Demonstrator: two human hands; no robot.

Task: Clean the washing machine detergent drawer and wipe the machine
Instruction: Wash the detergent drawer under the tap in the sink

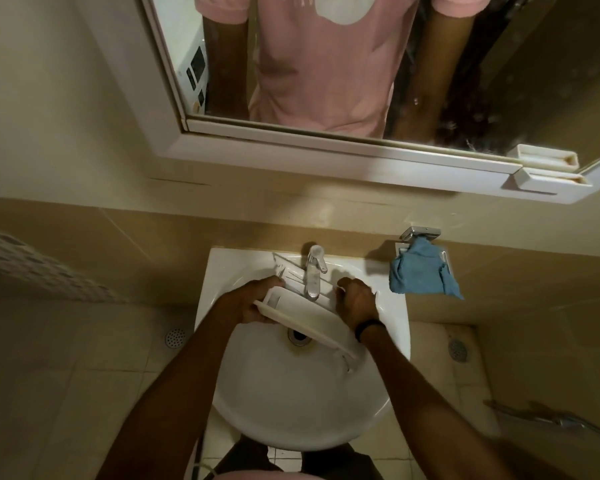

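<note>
The white detergent drawer (pixel 302 315) is held tilted over the basin of the white sink (pixel 291 403), under the chrome tap (pixel 314 271). My left hand (pixel 257 303) grips the drawer's left end. My right hand (pixel 355 301), with a black band on its wrist, is curled around the drawer's right side near the tap. Another white drawer part (pixel 291 271) lies at the back of the sink behind the tap. A blue cloth (pixel 423 271) hangs from a holder on the wall to the right of the sink.
A mirror (pixel 326 64) above the sink reflects a person in a pink shirt. A white soap tray (pixel 548 180) sits on the mirror's ledge. Floor drains (pixel 175 337) lie left and right of the sink. A spray hose (pixel 551 419) is at the lower right.
</note>
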